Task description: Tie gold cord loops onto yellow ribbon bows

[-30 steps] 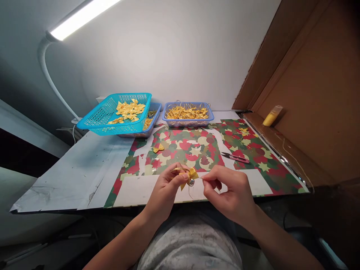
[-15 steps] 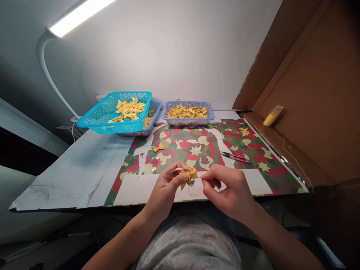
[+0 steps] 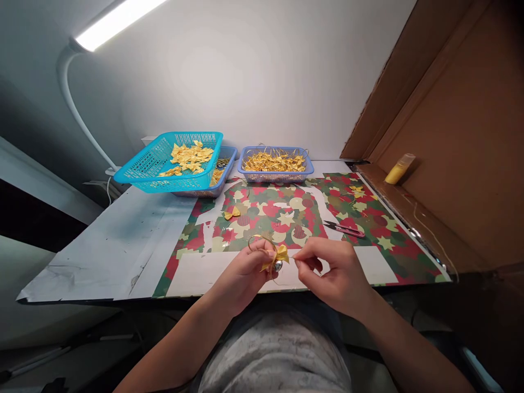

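Observation:
My left hand (image 3: 245,273) pinches a small gold ribbon bow (image 3: 280,255) with a silver bell under it and a gold cord loop (image 3: 257,240) above it. Just to the right of the bow, my right hand (image 3: 335,270) pinches a thin thread that leads off it. Both hands hover over the near edge of the table, above the patterned wrapping paper (image 3: 286,213). A loose gold bow (image 3: 231,213) lies on the paper further back, and red snips (image 3: 344,228) lie to the right.
A turquoise basket (image 3: 172,164) of gold bows rests on a blue basket (image 3: 223,169) at the back left. Another blue basket (image 3: 276,162) holds gold pieces. A yellow glue bottle (image 3: 399,168) leans on the cardboard wall at the right. A lamp (image 3: 106,24) hangs overhead.
Both hands and the bow have shifted slightly up and away from me; the pinches are unchanged.

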Demonstrator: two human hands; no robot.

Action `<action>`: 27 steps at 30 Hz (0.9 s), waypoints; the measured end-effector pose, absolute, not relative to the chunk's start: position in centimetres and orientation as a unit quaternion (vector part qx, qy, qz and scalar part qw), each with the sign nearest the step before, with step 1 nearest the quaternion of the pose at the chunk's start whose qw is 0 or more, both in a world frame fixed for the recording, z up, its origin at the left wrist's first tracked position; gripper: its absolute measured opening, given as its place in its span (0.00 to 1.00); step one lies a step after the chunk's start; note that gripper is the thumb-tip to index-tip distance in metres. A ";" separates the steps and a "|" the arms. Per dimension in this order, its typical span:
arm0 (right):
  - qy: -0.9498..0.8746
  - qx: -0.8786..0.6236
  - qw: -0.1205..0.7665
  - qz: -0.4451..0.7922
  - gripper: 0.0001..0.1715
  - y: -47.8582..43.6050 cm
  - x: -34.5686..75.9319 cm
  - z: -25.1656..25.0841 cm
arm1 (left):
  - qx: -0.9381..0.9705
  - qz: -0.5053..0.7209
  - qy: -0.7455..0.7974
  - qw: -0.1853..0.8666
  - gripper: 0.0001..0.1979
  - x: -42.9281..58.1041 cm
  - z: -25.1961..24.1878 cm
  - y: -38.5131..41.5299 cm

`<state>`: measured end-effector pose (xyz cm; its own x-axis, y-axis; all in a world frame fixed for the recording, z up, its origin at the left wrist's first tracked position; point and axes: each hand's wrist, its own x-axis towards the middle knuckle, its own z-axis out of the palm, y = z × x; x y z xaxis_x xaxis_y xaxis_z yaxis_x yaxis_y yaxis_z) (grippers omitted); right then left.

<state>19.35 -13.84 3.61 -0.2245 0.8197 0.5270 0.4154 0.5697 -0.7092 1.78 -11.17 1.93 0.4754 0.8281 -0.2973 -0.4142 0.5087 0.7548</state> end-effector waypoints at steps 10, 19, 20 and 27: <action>-0.739 -0.413 0.478 0.235 0.08 -13.7 18.9 3.2 | 0.309 0.368 0.338 0.809 0.11 2.2 2.2 -11.5; -0.744 -0.419 0.473 0.217 0.08 -14.0 19.3 3.8 | 0.308 0.402 0.338 0.793 0.10 2.2 2.2 -11.6; -0.745 -0.420 0.471 0.215 0.08 -14.0 19.4 3.8 | 0.305 0.405 0.336 0.794 0.10 2.2 2.1 -11.6; -0.770 -0.407 0.440 0.219 0.09 -13.9 19.8 4.2 | 0.311 0.406 0.351 0.784 0.09 2.2 1.8 -11.5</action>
